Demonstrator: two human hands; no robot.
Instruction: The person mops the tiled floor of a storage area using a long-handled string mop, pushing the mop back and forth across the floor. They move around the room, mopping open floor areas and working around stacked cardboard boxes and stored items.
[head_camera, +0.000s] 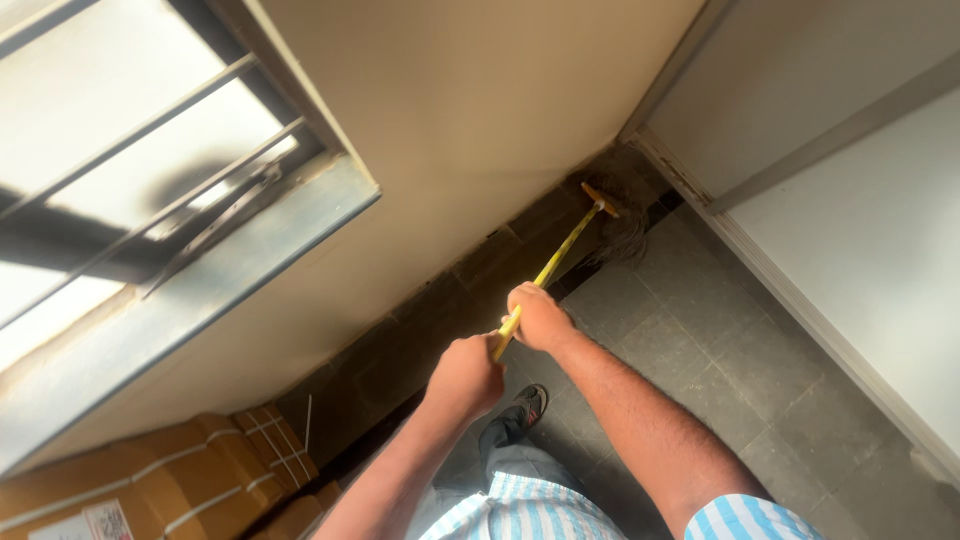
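I hold a broom with a thin yellow handle (556, 258) in both hands. My left hand (466, 375) grips the near end of the handle. My right hand (538, 316) grips it a little farther along. The handle runs away from me to an orange head with dark bristles (622, 228), which rests on the floor in the corner where the cream wall (470, 120) meets the side wall. My shoe (527, 404) stands on the grey tiles below my hands.
A barred window with a grey sill (200, 290) juts from the wall at left. Stacked brown cardboard boxes (170, 480) sit at the bottom left. A white panel with a pale frame (860, 230) bounds the grey tiled floor (720, 340) on the right.
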